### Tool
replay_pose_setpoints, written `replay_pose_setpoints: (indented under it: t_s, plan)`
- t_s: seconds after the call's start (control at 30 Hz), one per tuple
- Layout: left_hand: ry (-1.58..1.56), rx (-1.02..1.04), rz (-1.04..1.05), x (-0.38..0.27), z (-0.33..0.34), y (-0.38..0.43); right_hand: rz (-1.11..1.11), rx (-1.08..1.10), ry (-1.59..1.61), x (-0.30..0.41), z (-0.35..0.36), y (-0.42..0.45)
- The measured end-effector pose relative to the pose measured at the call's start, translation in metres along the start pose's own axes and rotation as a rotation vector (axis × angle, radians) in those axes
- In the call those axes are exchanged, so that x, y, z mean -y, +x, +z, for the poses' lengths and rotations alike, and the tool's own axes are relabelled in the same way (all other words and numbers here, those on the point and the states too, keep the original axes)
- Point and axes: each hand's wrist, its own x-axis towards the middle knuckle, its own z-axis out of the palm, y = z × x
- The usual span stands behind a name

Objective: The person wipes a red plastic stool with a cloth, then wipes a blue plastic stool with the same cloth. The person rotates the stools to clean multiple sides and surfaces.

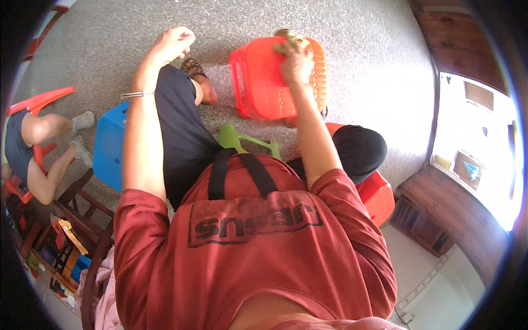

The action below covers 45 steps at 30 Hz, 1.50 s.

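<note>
A red plastic stool (264, 78) stands on the floor before me, its seat facing up. My right hand (298, 66) is over the right part of the seat, with its fingers on a crumpled yellowish-green cloth (295, 40) at the far edge. The hand is somewhat blurred, and part of the cloth is hidden beneath it. To the left, my left hand (175, 41) hangs in the air above my left knee, fingers curled, with nothing seen in it. A bracelet is on that forearm.
A blue plastic stool (109, 144) is at my left, a green plastic stool (251, 142) between my legs, a red plastic stool (377, 198) by my right thigh. Another person's bare legs (45, 128) and a red chair show far left, near dark wooden furniture (82, 198).
</note>
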Motion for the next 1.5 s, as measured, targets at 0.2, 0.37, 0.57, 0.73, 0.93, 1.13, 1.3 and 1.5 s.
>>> replay_pose_setpoints:
  t_s: [0.2,0.37,0.57,0.73,0.93,1.13,1.3,1.5]
  plan:
    - [-0.070,0.027,-0.009,0.011,-0.006,0.001,0.028,-0.022,-0.142,-0.073,-0.007,0.014]
    - [-0.026,0.013,-0.015,0.012,-0.009,-0.001,-0.154,0.153,0.017,0.033,0.019,-0.024]
    - [-0.039,0.030,0.024,0.008,0.000,0.012,-0.261,0.307,0.186,0.041,-0.020,-0.098]
    - [0.017,0.023,0.004,-0.008,-0.003,0.003,-0.286,0.138,-0.135,-0.036,-0.039,-0.139]
    - [-0.189,-0.034,0.126,-0.001,0.019,0.020,0.014,-0.001,0.250,-0.127,-0.030,-0.128]
    - [0.028,-0.786,0.312,-0.055,0.026,-0.002,-0.164,0.063,-0.009,-0.086,-0.022,-0.145]
    - [-0.032,-0.931,0.405,-0.071,0.042,-0.029,-0.306,0.254,-0.056,-0.013,-0.035,-0.154]
    - [0.072,-0.852,0.394,-0.067,0.051,-0.075,-0.365,0.098,0.152,-0.034,-0.029,-0.147]
